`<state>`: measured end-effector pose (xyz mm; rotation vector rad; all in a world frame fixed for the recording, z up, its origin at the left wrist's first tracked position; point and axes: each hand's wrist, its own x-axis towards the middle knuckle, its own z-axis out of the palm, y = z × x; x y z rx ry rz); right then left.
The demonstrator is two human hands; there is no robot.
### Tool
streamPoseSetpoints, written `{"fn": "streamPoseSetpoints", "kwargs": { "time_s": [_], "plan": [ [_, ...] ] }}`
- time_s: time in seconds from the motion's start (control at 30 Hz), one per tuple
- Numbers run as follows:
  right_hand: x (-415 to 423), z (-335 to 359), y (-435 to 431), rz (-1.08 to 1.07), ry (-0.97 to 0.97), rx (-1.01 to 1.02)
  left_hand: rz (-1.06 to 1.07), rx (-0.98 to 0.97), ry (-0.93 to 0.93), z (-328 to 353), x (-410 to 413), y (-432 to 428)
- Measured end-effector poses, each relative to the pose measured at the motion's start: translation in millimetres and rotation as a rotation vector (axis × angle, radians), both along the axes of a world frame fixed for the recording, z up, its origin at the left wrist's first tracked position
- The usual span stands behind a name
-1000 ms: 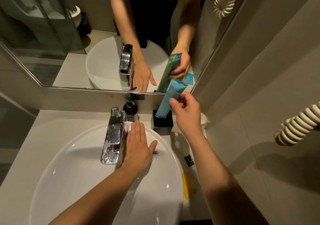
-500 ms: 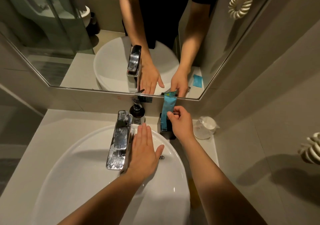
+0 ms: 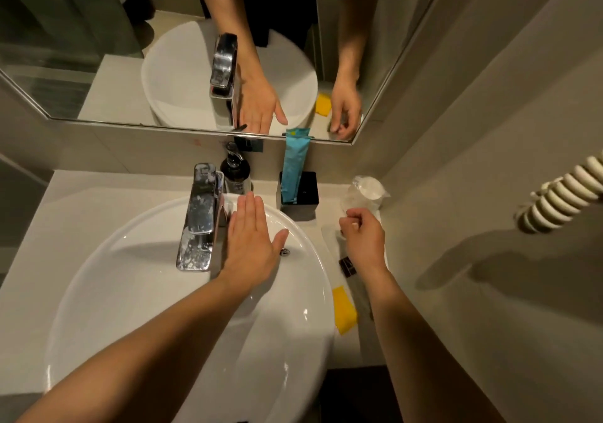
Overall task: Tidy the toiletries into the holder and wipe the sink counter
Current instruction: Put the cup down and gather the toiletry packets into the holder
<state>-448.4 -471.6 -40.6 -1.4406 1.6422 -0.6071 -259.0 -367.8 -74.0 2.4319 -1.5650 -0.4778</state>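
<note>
A blue packet [image 3: 293,168] stands upright in the black square holder [image 3: 306,191] at the back of the counter. My right hand [image 3: 363,238] hovers over the counter to the right of the holder, fingers curled loosely, nothing visibly in it. It sits above a clear wrapped item [image 3: 329,230] with a black label [image 3: 347,265]. My left hand [image 3: 251,240] lies flat and spread on the rim of the white sink [image 3: 130,279], just right of the chrome tap [image 3: 199,217]. A yellow cloth [image 3: 342,310] lies on the counter by my right forearm.
A dark pump bottle [image 3: 235,174] stands behind the tap. A wrapped plastic cup [image 3: 365,192] sits in the back right corner. The mirror [image 3: 163,47] runs along the back wall. A coiled white cord [image 3: 561,194] hangs on the right wall.
My right hand has let go of the blue packet, now standing in the holder, and moved right and down toward the counter. My left hand stays on the sink rim.
</note>
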Motion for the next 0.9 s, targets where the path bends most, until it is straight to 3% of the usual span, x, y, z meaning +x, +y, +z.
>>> {"fn": "streamPoseSetpoints", "kwargs": {
  "time_s": [0.23,0.4,0.6,0.9],
  "plan": [
    [-30,-31,16,0.148,0.430,0.158,-0.005,-0.003,-0.027,-3,-1,0],
    [-21,-28,19,0.212,0.548,0.228,-0.021,0.006,-0.080,-4,-1,1],
    [-28,-27,16,0.185,0.437,0.206,-0.023,0.015,-0.078,-6,0,0],
    [-26,56,16,0.075,-0.063,-0.008,-0.021,-0.002,-0.054,-7,1,1]
  ]
}}
